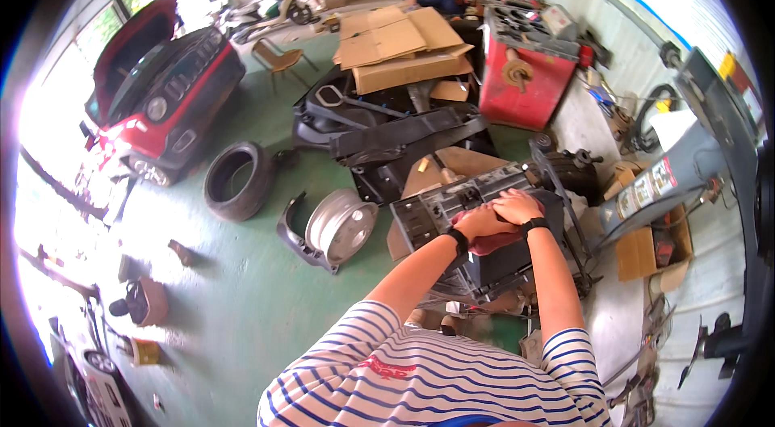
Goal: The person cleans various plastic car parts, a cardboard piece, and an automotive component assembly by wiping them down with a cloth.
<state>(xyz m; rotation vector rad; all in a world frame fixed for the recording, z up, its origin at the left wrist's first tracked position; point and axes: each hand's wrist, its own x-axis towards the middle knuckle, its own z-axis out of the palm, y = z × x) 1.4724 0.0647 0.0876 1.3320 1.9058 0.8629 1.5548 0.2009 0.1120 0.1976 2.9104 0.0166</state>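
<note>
My left hand [482, 220] presses on a bunched dark red cloth [493, 243], its fingers curled into the fabric. Close beside it, almost touching, my right hand [516, 207] also grips the cloth, and its fingers partly hide the material. The cloth lies over a black plastic box-like part [497, 265]. Beyond it extends a dusty grey-black ribbed panel [433, 213], probably a vehicle part. Brown cardboard [469, 159] shows under and behind the panel. Both wrists wear black bands.
A steel wheel rim [341, 226] and a loose tyre [236, 182] are left on the green floor. Black plastic car parts [399, 136] and flattened cardboard [381, 33] pile ahead. A red wheel-balancing machine [527, 76] and a grey machine column [660, 176] stand right. Two people sit farther back.
</note>
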